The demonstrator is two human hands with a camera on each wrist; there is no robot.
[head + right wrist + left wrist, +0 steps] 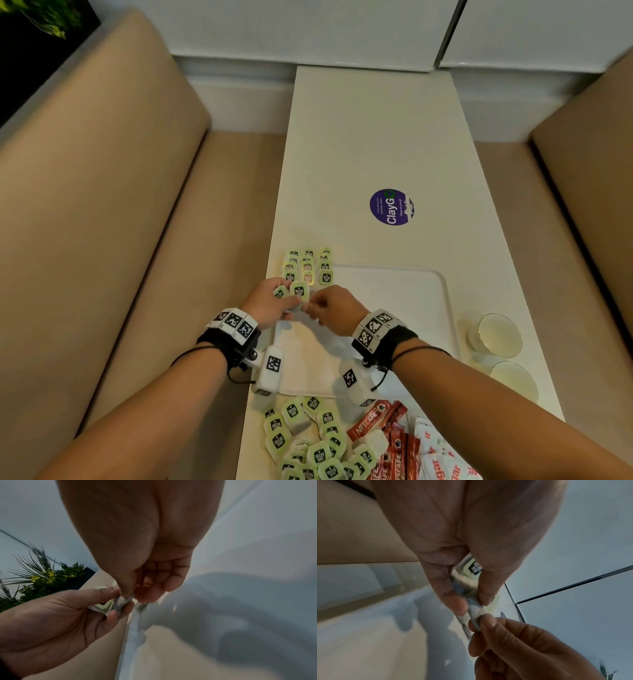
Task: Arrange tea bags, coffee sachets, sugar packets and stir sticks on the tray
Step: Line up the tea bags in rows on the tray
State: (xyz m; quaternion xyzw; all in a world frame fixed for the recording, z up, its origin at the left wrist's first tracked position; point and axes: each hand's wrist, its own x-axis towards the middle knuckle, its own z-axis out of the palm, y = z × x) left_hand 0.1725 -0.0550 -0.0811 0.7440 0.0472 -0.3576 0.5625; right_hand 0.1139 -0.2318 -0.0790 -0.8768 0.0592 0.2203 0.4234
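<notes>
My left hand (274,303) holds a small stack of green tea bags (299,290) above the tray's near-left part. My right hand (323,308) pinches the edge of one tea bag (475,615) in that stack with thumb and forefinger. In the right wrist view the tea bag (120,601) sits between both hands' fingertips. Rows of tea bags (308,267) lie at the tray's (411,284) far-left corner. A white napkin (305,359) lies on the tray below my hands. Loose tea bags (308,442), red coffee sachets (387,435) and sugar packets (438,459) are heaped at the near edge.
Two glass cups (496,334) stand right of the tray. A purple round sticker (391,207) marks the white table (376,137) further back. Beige bench seats (102,205) flank the table on both sides. A plant (42,574) shows in the right wrist view.
</notes>
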